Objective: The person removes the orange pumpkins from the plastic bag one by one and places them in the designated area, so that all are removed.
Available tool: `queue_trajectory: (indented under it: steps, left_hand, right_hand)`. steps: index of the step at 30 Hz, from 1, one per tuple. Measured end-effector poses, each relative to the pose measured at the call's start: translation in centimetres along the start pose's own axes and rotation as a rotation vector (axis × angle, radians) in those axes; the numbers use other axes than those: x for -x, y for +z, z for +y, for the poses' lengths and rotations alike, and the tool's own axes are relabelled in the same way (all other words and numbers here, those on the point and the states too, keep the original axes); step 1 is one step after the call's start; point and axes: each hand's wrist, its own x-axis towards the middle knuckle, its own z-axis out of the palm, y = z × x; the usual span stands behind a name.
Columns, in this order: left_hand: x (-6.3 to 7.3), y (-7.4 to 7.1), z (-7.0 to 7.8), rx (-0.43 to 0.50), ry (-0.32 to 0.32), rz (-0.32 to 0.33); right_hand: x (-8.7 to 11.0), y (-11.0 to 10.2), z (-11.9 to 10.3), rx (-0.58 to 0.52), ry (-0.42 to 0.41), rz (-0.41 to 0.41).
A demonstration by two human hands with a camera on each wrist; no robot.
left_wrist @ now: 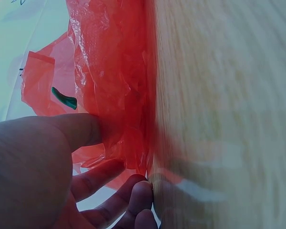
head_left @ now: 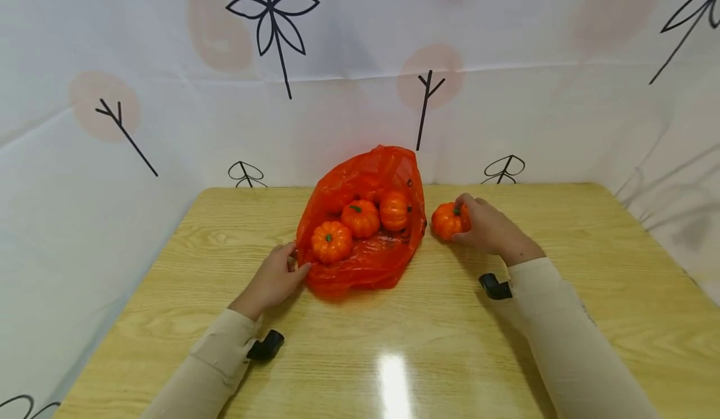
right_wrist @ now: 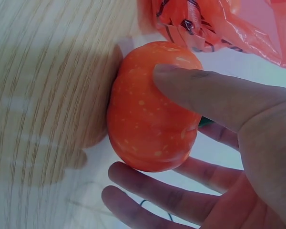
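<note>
A red plastic bag [head_left: 360, 275] lies on the table with its mouth facing me. Inside it are three small orange pumpkins, one at the left [head_left: 332, 242], one in the middle [head_left: 360, 218] and one at the right [head_left: 394, 211]. My left hand [head_left: 274, 281] pinches the bag's left edge between thumb and index finger; the other fingers curl below, close to the tabletop. To the right of the bag, my right hand [head_left: 488, 230] grips a fourth orange pumpkin [right_wrist: 150, 114] with a green stem. The thumb presses one side of it, and the fingers go round behind, partly hidden.
The light wooden table [head_left: 439, 344] reaches back to a white patterned cloth [head_left: 349, 106] hanging behind it. Black devices stick out at both wrists, on the left [head_left: 266, 346] and on the right [head_left: 495, 286].
</note>
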Motion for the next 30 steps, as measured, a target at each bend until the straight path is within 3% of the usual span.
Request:
queue_trajectory:
  steps: [18,23,30]
  left_hand:
    - [-0.1,0.1,-0.2,-0.006,0.006,-0.002]
    - [0.0,0.0,-0.1,-0.001,0.009,-0.002]
    - [0.0,0.0,-0.1,0.006,0.000,-0.005]
  right_hand:
    - [0.5,-0.5,-1.0,0.070,0.047,-0.024]
    - [1.4,-1.6,-3.1,0.094,0.007,0.033]
    - [1.7,-1.2,-5.8,-0.003,-0.110,0.147]
